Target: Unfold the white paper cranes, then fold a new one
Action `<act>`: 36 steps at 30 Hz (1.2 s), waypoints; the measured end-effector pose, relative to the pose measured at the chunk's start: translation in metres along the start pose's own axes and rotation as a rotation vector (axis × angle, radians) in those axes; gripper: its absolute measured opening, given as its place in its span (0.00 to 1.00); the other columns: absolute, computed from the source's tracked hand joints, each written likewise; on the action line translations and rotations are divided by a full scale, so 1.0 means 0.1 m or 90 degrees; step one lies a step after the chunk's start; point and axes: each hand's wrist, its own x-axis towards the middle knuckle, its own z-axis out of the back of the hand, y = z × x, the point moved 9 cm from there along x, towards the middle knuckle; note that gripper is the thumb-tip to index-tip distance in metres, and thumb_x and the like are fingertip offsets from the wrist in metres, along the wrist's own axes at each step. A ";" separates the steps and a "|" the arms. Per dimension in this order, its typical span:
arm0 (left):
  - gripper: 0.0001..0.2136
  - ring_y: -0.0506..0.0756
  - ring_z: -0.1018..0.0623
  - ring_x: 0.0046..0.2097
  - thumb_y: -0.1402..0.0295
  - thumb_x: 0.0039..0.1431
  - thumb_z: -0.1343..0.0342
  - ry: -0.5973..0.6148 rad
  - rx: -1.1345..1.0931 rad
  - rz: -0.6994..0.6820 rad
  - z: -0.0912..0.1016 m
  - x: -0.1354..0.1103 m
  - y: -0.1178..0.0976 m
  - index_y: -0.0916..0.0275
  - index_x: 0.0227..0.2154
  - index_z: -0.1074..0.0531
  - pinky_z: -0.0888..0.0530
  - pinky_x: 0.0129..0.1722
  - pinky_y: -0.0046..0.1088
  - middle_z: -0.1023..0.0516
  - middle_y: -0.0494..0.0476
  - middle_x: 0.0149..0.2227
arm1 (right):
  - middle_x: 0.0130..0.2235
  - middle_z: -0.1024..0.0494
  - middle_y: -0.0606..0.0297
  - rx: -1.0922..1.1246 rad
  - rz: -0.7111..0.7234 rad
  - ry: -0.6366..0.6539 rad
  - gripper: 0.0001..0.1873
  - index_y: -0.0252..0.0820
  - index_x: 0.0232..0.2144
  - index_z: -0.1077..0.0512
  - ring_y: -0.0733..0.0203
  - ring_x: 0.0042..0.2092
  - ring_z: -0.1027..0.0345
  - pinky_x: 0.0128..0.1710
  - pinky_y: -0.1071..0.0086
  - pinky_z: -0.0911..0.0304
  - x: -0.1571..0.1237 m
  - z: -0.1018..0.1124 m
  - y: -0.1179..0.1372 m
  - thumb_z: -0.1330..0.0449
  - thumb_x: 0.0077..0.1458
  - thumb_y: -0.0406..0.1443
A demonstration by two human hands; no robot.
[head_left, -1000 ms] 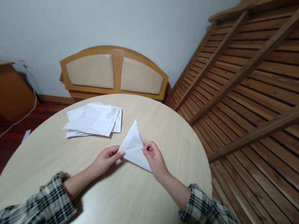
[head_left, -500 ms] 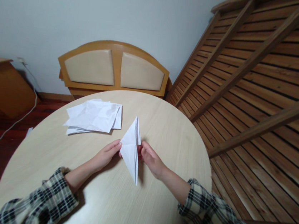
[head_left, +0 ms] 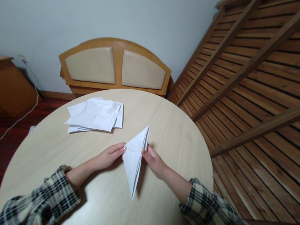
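Observation:
A white folded paper (head_left: 133, 157), shaped like a narrow triangle with layered edges on its right side, is held above the table between both hands. My left hand (head_left: 111, 155) pinches its left corner, thumb on top. My right hand (head_left: 155, 160) grips the layered right edge near the middle, with the thumb on the near face and the other fingers partly hidden behind the paper. One long point aims away from me, the other toward me.
A loose stack of creased white paper sheets (head_left: 94, 115) lies at the back left of the round wooden table (head_left: 180, 130). Behind it stands a padded headboard (head_left: 119, 65). Wooden slats (head_left: 247, 112) lean along the right side. A white cable (head_left: 9, 129) runs over the floor at left.
The folded paper has shifted slightly right and toward me and has turned a little clockwise. My right hand, which was at its edge with fingers apart, now has its thumb on the paper.

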 end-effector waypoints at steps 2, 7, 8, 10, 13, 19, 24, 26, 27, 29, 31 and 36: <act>0.19 0.53 0.33 0.35 0.52 0.66 0.53 0.004 -0.008 0.003 0.00 0.00 0.00 0.63 0.28 0.32 0.33 0.39 0.32 0.31 0.53 0.29 | 0.48 0.24 0.55 0.005 -0.004 0.001 0.42 0.44 0.51 0.32 0.48 0.51 0.30 0.56 0.51 0.37 0.00 0.00 -0.01 0.41 0.46 0.66; 0.19 0.54 0.32 0.35 0.53 0.66 0.52 0.008 -0.035 0.009 0.00 0.00 -0.01 0.63 0.28 0.31 0.32 0.40 0.33 0.29 0.54 0.31 | 0.48 0.24 0.54 0.023 0.003 0.004 0.43 0.42 0.52 0.32 0.48 0.51 0.30 0.56 0.52 0.37 0.00 -0.01 -0.04 0.41 0.46 0.67; 0.19 0.54 0.32 0.35 0.53 0.65 0.52 0.010 -0.041 0.010 -0.01 0.00 -0.01 0.63 0.27 0.32 0.32 0.40 0.33 0.29 0.54 0.31 | 0.48 0.24 0.54 0.022 0.000 0.003 0.44 0.42 0.52 0.32 0.47 0.51 0.30 0.56 0.52 0.37 0.00 -0.01 -0.05 0.42 0.45 0.67; 0.19 0.54 0.32 0.34 0.52 0.65 0.51 0.015 -0.053 0.012 -0.02 0.00 -0.01 0.62 0.27 0.32 0.32 0.39 0.33 0.30 0.53 0.30 | 0.48 0.23 0.54 0.019 -0.005 -0.005 0.45 0.42 0.51 0.32 0.46 0.51 0.30 0.56 0.51 0.36 0.00 0.00 -0.08 0.42 0.44 0.68; 0.18 0.54 0.32 0.35 0.53 0.64 0.50 0.015 -0.066 0.016 -0.03 0.00 -0.03 0.62 0.27 0.31 0.32 0.39 0.32 0.30 0.53 0.29 | 0.48 0.23 0.55 0.022 -0.005 -0.011 0.44 0.43 0.50 0.32 0.46 0.51 0.30 0.56 0.51 0.37 0.00 0.01 -0.11 0.43 0.45 0.69; 0.18 0.53 0.33 0.34 0.53 0.63 0.48 -0.003 -0.088 0.021 -0.01 0.00 -0.04 0.63 0.27 0.31 0.33 0.39 0.32 0.31 0.52 0.28 | 0.49 0.24 0.56 -0.011 0.008 -0.015 0.39 0.43 0.51 0.32 0.48 0.53 0.31 0.56 0.53 0.36 -0.01 0.02 -0.06 0.44 0.51 0.65; 0.19 0.51 0.35 0.31 0.51 0.63 0.47 -0.015 -0.109 0.015 0.00 0.01 -0.02 0.63 0.26 0.33 0.36 0.36 0.29 0.35 0.49 0.26 | 0.45 0.22 0.60 -0.055 0.048 -0.030 0.27 0.47 0.49 0.31 0.51 0.50 0.29 0.52 0.55 0.32 0.01 0.06 0.00 0.44 0.58 0.57; 0.20 0.50 0.36 0.30 0.51 0.63 0.47 -0.031 -0.107 0.015 0.02 0.01 0.00 0.63 0.24 0.34 0.37 0.34 0.28 0.36 0.49 0.25 | 0.45 0.22 0.61 -0.045 0.065 -0.036 0.20 0.47 0.48 0.30 0.52 0.50 0.28 0.54 0.55 0.33 0.03 0.08 0.00 0.42 0.59 0.51; 0.20 0.50 0.36 0.29 0.51 0.63 0.47 -0.041 -0.104 0.017 0.03 0.01 0.00 0.62 0.23 0.35 0.38 0.33 0.28 0.37 0.48 0.24 | 0.46 0.21 0.61 -0.034 0.068 -0.042 0.17 0.47 0.47 0.29 0.53 0.50 0.28 0.55 0.54 0.34 0.04 0.09 -0.02 0.41 0.59 0.47; 0.20 0.50 0.36 0.29 0.52 0.62 0.47 -0.061 -0.098 0.020 0.06 0.01 0.02 0.63 0.23 0.35 0.38 0.33 0.28 0.36 0.48 0.24 | 0.47 0.21 0.61 -0.021 0.069 -0.054 0.16 0.46 0.46 0.28 0.53 0.50 0.27 0.57 0.52 0.35 0.06 0.12 -0.06 0.38 0.55 0.41; 0.20 0.50 0.36 0.29 0.52 0.62 0.46 -0.078 -0.102 0.026 0.08 0.01 0.03 0.63 0.23 0.34 0.38 0.33 0.28 0.36 0.48 0.24 | 0.47 0.20 0.61 -0.033 0.060 -0.056 0.17 0.45 0.45 0.27 0.53 0.49 0.26 0.57 0.51 0.34 0.08 0.13 -0.11 0.36 0.51 0.37; 0.17 0.49 0.35 0.28 0.53 0.59 0.42 -0.120 -0.141 0.031 0.12 0.00 0.02 0.64 0.29 0.29 0.38 0.32 0.27 0.34 0.48 0.24 | 0.43 0.18 0.59 -0.118 0.042 -0.053 0.14 0.43 0.40 0.23 0.50 0.46 0.23 0.54 0.51 0.31 0.10 0.14 -0.19 0.34 0.47 0.34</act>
